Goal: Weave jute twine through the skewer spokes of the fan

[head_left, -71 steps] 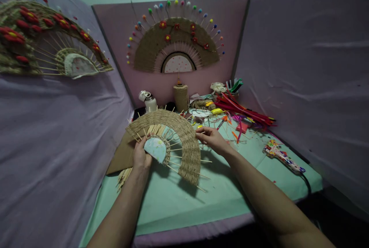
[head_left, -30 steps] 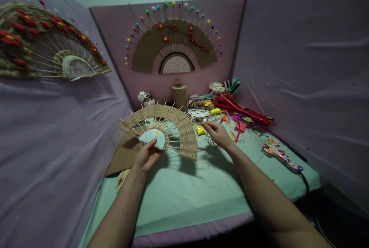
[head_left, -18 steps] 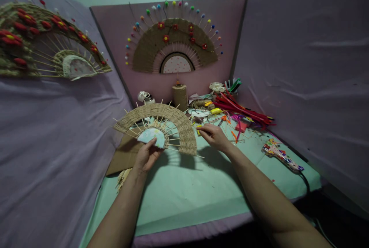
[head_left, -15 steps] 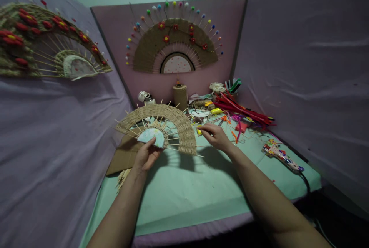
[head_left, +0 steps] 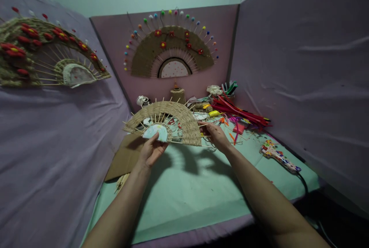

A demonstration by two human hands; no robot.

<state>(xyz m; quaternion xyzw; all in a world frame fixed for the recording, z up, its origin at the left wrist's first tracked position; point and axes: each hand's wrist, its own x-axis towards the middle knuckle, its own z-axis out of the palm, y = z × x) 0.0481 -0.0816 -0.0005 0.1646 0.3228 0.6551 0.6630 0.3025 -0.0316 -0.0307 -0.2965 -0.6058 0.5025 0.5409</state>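
A half-round woven twine fan (head_left: 188, 125) with thin wooden sticks as ribs is held up over the table. My left hand (head_left: 152, 150) grips it from below, thumb on the pale blue half-disc (head_left: 155, 133) at its base and the fingers behind. At the fan's right edge, my right hand (head_left: 215, 134) has its fingers closed around the stick ends that poke out past the weave. The tips of those fingers are partly hidden.
A glue gun (head_left: 279, 157) with a cord lies at the right. Red pipe cleaners (head_left: 239, 111), scraps and a twine spool (head_left: 177, 96) sit at the back. Cardboard (head_left: 119, 159) and sticks (head_left: 121, 182) lie left. Decorated fans (head_left: 173, 40) hang on the panels.
The fan has shifted slightly right and been tilted in my left hand. My right hand has come onto the stick ends at its right edge. The view has tipped up a little.
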